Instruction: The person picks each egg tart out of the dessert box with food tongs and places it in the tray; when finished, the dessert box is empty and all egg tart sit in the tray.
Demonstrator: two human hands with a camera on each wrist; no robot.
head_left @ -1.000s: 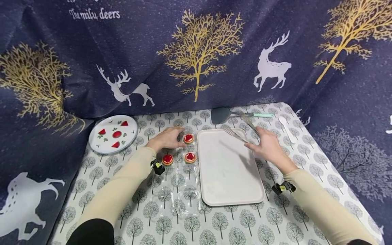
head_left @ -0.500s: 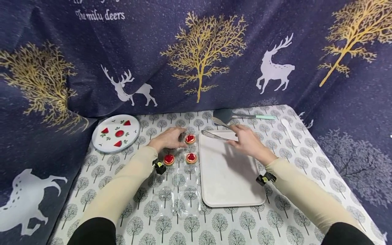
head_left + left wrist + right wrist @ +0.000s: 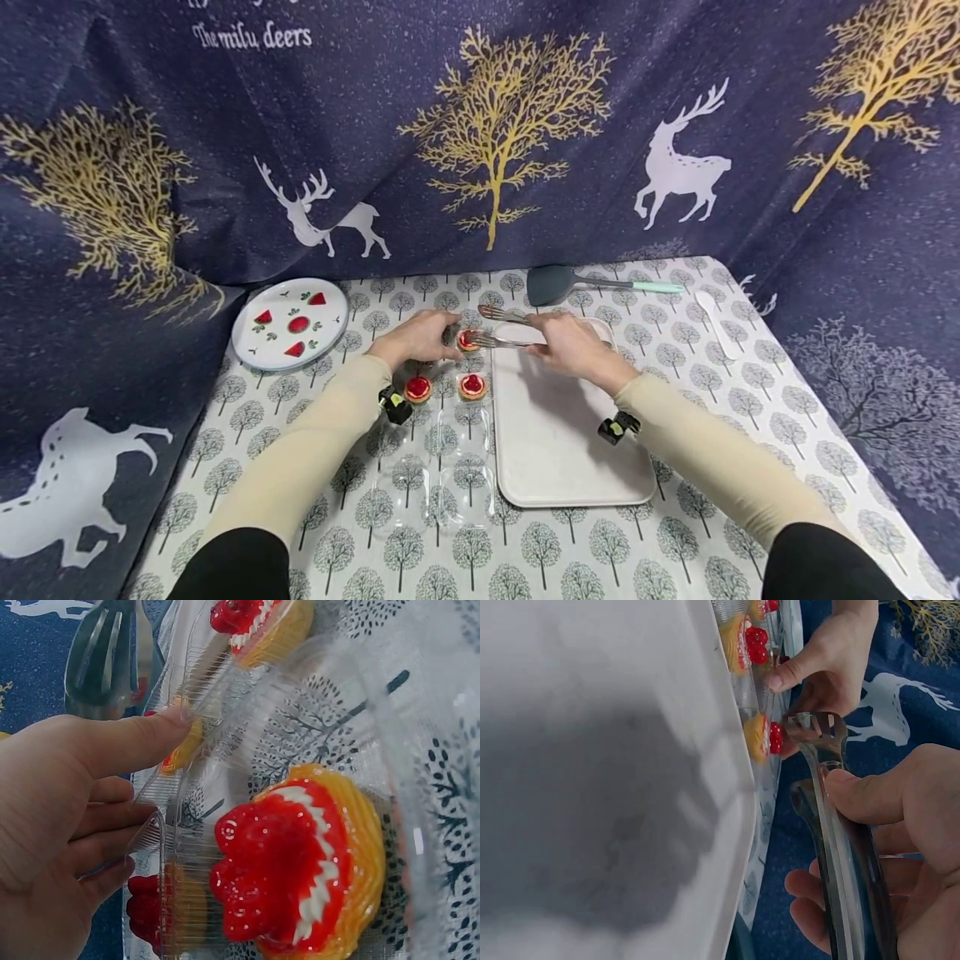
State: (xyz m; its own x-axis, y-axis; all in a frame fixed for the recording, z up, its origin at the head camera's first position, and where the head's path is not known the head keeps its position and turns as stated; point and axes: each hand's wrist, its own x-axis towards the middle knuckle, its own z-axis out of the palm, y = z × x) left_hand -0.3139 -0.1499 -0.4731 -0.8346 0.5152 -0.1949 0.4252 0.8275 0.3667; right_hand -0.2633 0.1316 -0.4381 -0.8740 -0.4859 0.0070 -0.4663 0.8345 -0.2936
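A clear plastic box (image 3: 467, 500) with compartments stands on the tablecloth, several red-topped tarts in its far part. My left hand (image 3: 420, 337) grips the box at its far left; in the left wrist view the thumb lies along a clear wall with the fingers behind it. A cream-edged tart (image 3: 292, 862) fills the near part of that view. My right hand (image 3: 572, 346) holds metal tongs (image 3: 829, 825), thumb on one arm and fingers behind the other. The tongs are spread, their tips right at the far right tart (image 3: 467, 340).
A white rectangular tray (image 3: 573, 450) lies right of the box, under my right forearm. Behind it is a dark spatula (image 3: 551, 286) with a mint handle. A white spoon-like utensil (image 3: 718, 327) lies at the right, and a round watermelon-patterned plate (image 3: 258, 352) at the far left.
My right hand has moved left across the tray with the tongs, bringing their spread tips from over the tray to the far right tart. My left hand has stayed at the box.
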